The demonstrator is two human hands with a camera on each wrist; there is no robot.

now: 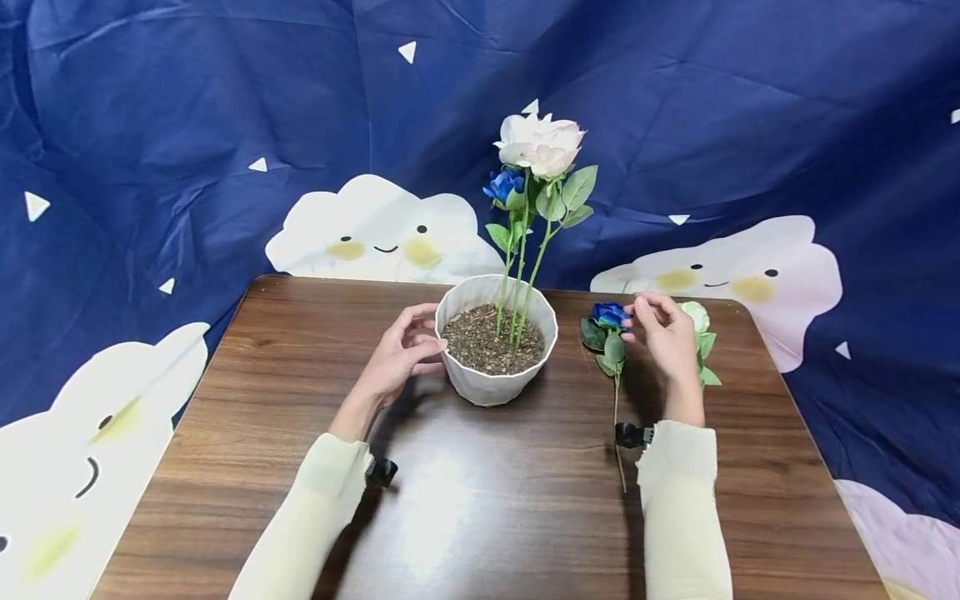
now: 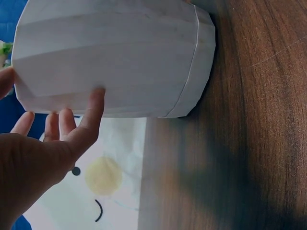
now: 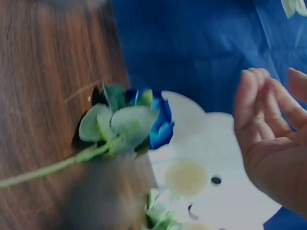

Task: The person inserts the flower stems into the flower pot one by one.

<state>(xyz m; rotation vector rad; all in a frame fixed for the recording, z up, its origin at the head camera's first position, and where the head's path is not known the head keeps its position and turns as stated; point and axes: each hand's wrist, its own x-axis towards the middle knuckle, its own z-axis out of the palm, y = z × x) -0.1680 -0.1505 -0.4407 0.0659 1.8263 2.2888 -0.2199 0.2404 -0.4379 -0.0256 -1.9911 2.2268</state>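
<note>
A white faceted flowerpot (image 1: pixel 491 387) filled with dark soil (image 1: pixel 480 346) stands on the table. Pale pinkish-white roses (image 1: pixel 551 146) and a blue rose (image 1: pixel 504 185) rise from it on green stems. At the pot's left side, my left hand (image 1: pixel 401 354) rests its fingertips against the wall, the thumb near the rim. The left wrist view shows these fingers spread along the pot (image 2: pixel 124 57). Over the table's right part, my right hand (image 1: pixel 667 337) hovers with loosely bent fingers and nothing in them. Beside it lies another blue rose (image 1: pixel 609 315), also seen in the right wrist view (image 3: pixel 160 127).
A white-green rose (image 1: pixel 697 317) lies to the right of my right hand, partly hidden by it. The brown wooden table (image 1: pixel 300 400) ends at a dark blue cloth (image 1: pixel 187 108) with smiling clouds hanging behind it.
</note>
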